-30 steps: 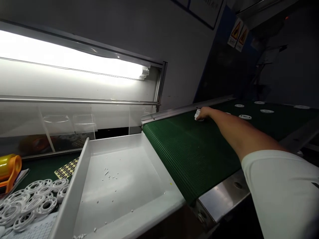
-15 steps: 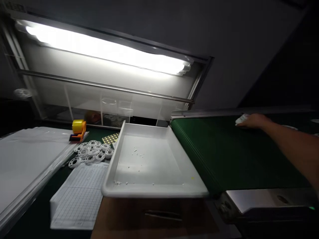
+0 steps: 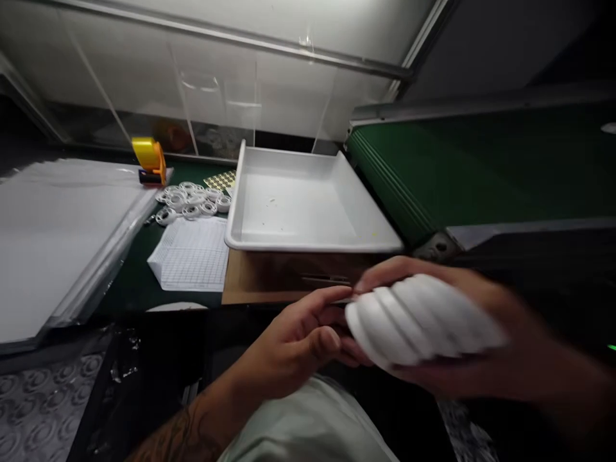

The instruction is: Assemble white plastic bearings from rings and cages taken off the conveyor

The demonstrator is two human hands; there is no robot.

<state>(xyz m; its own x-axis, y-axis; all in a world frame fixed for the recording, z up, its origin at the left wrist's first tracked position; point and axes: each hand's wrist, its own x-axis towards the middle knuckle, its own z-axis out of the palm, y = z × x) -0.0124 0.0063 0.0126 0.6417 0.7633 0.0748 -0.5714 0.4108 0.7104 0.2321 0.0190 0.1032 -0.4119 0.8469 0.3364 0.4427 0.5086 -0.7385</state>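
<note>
In front of my body, my right hand point(image 3: 517, 359) is closed round a stack of white round plastic parts point(image 3: 418, 321), held tilted and blurred by motion. My left hand point(image 3: 298, 346) is at the near end of this stack, thumb and fingers apart. Some of its fingertips reach behind the stack, so I cannot tell whether they touch it. Beyond both hands is a shallow white tray point(image 3: 312, 246) with small white crumbs on its bottom. A pile of white ring-shaped parts point(image 3: 192, 200) lies left of the tray.
A green conveyor belt point(image 3: 491, 167) runs along the right. On the left are a yellow tape dispenser point(image 3: 150, 160), stacked white sheets point(image 3: 62, 231), a gridded paper point(image 3: 195, 256) and a sticker sheet point(image 3: 221, 179). A brown board point(image 3: 260, 279) with tweezers point(image 3: 327, 280) sits below the tray.
My right hand has come back from the conveyor belt to my front, with white parts in it. My left hand has come into view beside it. The view has tipped downward.
</note>
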